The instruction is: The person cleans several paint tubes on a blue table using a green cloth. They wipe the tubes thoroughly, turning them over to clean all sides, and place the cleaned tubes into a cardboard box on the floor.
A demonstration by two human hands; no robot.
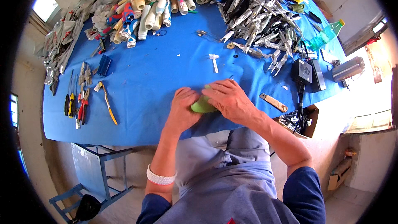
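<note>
Both hands meet near the front edge of the blue-covered table, around a light green, soft-looking piece whose kind I cannot make out. My left hand is curled against its left end. From above, the fingers of my right hand close over its right side and hide part of it. Just beyond the hands lies a small white T-shaped plastic part. To the right rests a flat blade with a tan wrapped handle.
Hollow plastic handle casings and grey-black inner mechanisms are heaped at the back. Screwdrivers, red-handled pliers and a yellow-handled tool lie left. At right are a green bottle, black power adapters and a steel flask.
</note>
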